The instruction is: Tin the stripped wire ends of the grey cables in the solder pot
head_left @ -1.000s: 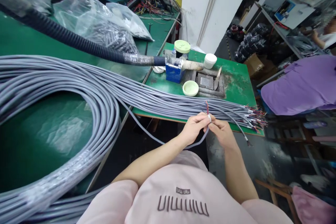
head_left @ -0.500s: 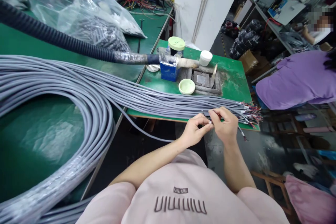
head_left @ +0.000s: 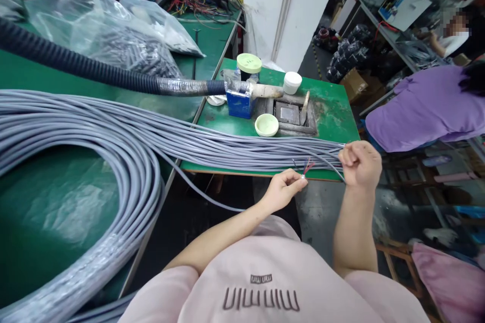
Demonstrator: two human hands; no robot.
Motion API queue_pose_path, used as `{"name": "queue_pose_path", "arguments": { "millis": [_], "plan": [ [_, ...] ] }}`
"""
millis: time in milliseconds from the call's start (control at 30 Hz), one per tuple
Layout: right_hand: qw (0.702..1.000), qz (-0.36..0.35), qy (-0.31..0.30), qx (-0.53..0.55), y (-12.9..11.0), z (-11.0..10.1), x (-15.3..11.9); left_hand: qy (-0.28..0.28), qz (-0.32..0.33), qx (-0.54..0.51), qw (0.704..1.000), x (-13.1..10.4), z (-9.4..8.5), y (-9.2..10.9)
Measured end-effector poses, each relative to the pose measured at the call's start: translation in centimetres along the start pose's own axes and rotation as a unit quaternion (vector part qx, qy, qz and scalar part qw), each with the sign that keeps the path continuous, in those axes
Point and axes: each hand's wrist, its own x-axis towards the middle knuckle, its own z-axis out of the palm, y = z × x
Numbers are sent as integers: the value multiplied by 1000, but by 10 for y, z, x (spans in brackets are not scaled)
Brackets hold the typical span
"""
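My left hand (head_left: pixel 285 189), low at the table's front edge, is closed in a pinch on the end of a grey cable. Fanned-out thin wires (head_left: pixel 308 165), red and dark, stick up beyond its fingertips. My right hand (head_left: pixel 359 164) is curled shut at the right end of the grey cable bundle (head_left: pixel 235 149), covering the stripped ends there; what its fingers hold is hidden. One loose grey cable (head_left: pixel 329 157) arches off the bundle and passes down beside my right hand.
On the green table (head_left: pixel 335 106) stand a solder pot (head_left: pixel 288 112) with a scraper (head_left: pixel 304 108), a pale green dish (head_left: pixel 267 124), a white jar (head_left: pixel 292 82) and a lidded jar (head_left: pixel 249 63). A ribbed hose (head_left: pixel 125 76) crosses the left. A person in purple (head_left: pixel 424 106) sits at right.
My right hand has left the cable end by my left hand and moved right to the bundle's end. Coloured wires now show spread above my left fingertips.
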Motion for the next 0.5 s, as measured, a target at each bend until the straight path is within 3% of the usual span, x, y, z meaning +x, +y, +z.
{"name": "queue_pose_path", "arguments": {
  "millis": [100, 200, 300, 500],
  "plan": [
    [975, 131, -165, -75, 5, -9, -10, -9, -40, -50, 998, 0, 0, 8],
    [943, 202, -245, -103, 16, -1, -21, -35, -45, -44, 997, -2, -1, 16],
    [947, 210, -218, -104, 23, 14, -26, -60, -40, -26, 997, -4, -2, 17],
    [983, 171, -73, -2, 29, 41, -27, -91, -26, 0, 996, -2, -8, 19]
  ]
}}
